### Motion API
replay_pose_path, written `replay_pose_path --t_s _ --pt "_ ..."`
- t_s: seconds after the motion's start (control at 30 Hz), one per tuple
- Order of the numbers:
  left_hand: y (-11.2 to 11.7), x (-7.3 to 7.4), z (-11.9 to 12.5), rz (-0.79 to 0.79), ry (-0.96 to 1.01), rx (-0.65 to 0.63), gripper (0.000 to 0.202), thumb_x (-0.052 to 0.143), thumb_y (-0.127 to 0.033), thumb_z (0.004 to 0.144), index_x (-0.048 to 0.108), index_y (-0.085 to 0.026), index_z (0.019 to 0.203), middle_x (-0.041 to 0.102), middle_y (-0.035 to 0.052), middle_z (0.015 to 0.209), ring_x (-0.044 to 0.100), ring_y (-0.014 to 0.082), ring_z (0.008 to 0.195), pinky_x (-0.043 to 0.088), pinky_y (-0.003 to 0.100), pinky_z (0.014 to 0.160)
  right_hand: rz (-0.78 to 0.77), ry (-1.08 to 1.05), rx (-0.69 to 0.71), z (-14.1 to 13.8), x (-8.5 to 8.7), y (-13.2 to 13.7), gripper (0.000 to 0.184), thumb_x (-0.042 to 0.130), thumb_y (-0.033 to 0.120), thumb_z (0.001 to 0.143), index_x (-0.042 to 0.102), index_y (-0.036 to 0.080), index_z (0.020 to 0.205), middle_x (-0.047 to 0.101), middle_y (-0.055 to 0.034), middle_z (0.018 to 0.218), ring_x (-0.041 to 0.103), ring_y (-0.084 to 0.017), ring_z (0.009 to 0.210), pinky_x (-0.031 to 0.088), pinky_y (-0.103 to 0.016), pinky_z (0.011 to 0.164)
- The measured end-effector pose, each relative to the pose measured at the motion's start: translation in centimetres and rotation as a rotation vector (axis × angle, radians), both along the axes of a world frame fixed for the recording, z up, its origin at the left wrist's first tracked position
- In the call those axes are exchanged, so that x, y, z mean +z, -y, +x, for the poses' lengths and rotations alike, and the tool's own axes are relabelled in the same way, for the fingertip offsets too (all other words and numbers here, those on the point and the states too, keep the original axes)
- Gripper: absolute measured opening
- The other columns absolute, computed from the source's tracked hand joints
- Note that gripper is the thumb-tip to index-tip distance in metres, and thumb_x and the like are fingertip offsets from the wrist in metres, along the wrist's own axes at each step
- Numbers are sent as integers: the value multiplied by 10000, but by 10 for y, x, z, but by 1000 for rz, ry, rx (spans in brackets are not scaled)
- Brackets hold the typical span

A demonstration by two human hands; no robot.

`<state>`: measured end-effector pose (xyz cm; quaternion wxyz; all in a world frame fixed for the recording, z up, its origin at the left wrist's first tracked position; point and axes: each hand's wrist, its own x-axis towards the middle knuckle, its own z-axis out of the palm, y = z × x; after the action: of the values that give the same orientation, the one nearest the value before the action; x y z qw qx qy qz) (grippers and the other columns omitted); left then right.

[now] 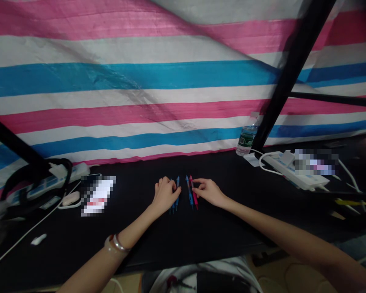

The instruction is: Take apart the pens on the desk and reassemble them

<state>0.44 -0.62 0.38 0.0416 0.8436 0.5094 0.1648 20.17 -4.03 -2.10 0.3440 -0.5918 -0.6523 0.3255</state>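
Several pens lie side by side on the black table (125, 236), pointing away from me. My left hand (165, 196) bends over a blue pen (177, 194), its thumb and fingers closed about it. Another blue pen is partly hidden under that hand. Just to the right, a second group holds a blue pen (189, 194) and a pink-red pen (195, 198). My right hand (210, 192) pinches the pink-red pen from its right side with fingertips and thumb. A narrow gap of table separates the two groups.
A water bottle (247, 136) stands at the back beside a black post (282, 85). Power strips (295, 173) with cables lie on both sides. At left are a blurred-out phone (99, 195), an earbud case (71, 198) and a small white object (39, 239). Striped sheeting (140, 97) hangs behind.
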Motion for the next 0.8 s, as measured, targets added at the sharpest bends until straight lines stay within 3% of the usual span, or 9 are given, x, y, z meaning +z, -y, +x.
replay_pose_path --t_s 0.47,0.6,0.7,0.8 --pt "-2 0 0 35 68 -4 228 515 -348 758 563 -175 618 487 50 812 461 224 825 369 375 739 1 -3 10 0 0 2 401 541 333 778 567 167 1142 663 -5 633 618 -162 644 424 -254 613" --pt "-4 3 1 17 281 -39 230 505 -340 774 564 -172 628 481 17 720 486 163 719 396 295 673 9 25 14 1 1 1 398 550 336 772 571 174 1135 653 -2 665 593 -143 636 409 -245 609" --pt "-3 8 1 19 516 -74 234 476 -357 807 551 -173 685 432 -33 593 441 100 549 372 217 541 25 50 8 1 1 0 383 548 351 775 576 187 1120 636 2 696 567 -126 624 394 -236 596" --pt "3 13 1 77 653 -86 206 492 -365 810 554 -176 757 401 -64 513 407 77 475 361 193 498 36 36 3 2 0 0 372 523 356 792 568 186 1120 611 7 682 546 -118 608 386 -233 588"
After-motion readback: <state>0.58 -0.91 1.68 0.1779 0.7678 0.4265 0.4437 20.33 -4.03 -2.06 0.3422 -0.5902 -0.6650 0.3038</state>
